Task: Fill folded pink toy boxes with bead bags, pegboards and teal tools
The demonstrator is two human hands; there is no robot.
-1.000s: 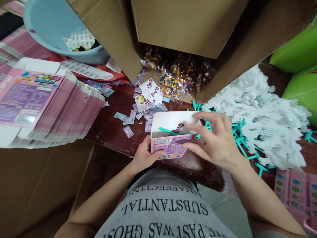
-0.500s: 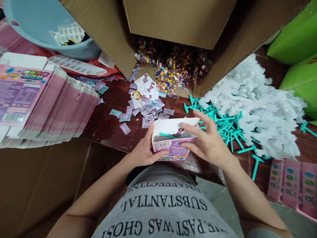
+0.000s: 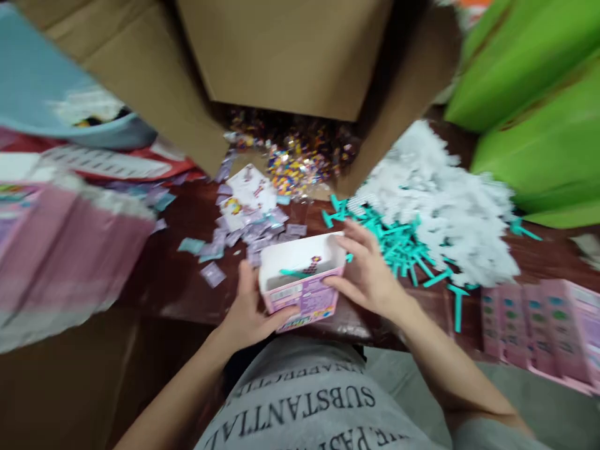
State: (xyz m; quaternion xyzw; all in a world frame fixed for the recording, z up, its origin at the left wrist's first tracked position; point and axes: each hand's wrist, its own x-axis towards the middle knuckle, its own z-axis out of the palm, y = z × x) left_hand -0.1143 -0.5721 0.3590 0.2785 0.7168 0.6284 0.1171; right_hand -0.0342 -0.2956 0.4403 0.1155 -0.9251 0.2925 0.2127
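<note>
Holding the box [image 3: 302,284] from both sides at the near edge of the desk [image 3: 187,294], open top up, with a teal stick [image 3: 294,272] and a pattern card [image 3: 313,262] lying inside. Left hand [image 3: 248,309] cupped around the left wall and near corner, grip closed on the box; right hand [image 3: 370,275] pressed to the right wall, fingers spread along the rim, grip likewise on the box. Best kept level and squeezed only lightly, since thin card walls would likely buckle. Contents probably needed to lie flat below the rim before any flap was folded. Loose sachets [image 3: 248,225], more sticks [image 3: 403,247] and white grids [image 3: 445,206] lay just beyond; picture blurred, so finer detail unreadable.
</note>
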